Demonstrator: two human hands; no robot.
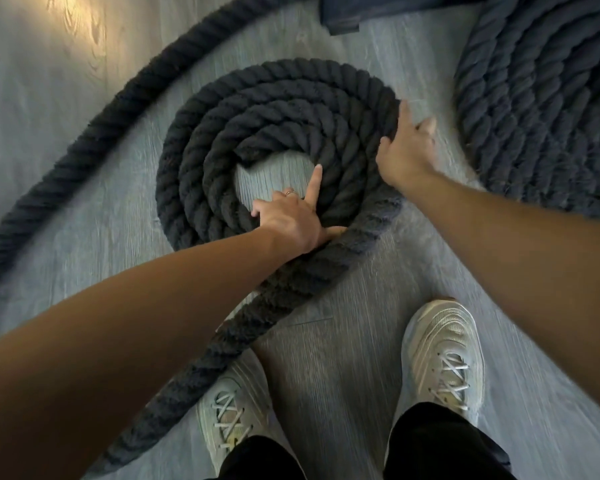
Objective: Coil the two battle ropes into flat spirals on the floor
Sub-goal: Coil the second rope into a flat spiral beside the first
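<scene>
Looking down, I had a thick dark twisted rope [274, 109] lying on the grey wood-look floor [66, 109], wound into a flat spiral of about four turns with a bare patch of floor at its centre. Its loose tail ran from the spiral's near edge toward my feet, passing just left of my left shoe [234, 408]. More of the rope swept in a wide arc across the left of the floor. Second rope coil [541, 109], tightly packed, sat to the right, apart from the first.

Left hand [293, 220] was open, pressing down on the near inner turns, index finger straight and pointing across the rope, thumb tucked against the outgoing tail. Right hand [407, 152] was open too, slightly blurred, palm and fingers spread against the spiral's outer right edge. Neither hand gripped anything. Both arms were stretched forward and down, right shoe [444, 358] planted beside the tail.
</scene>
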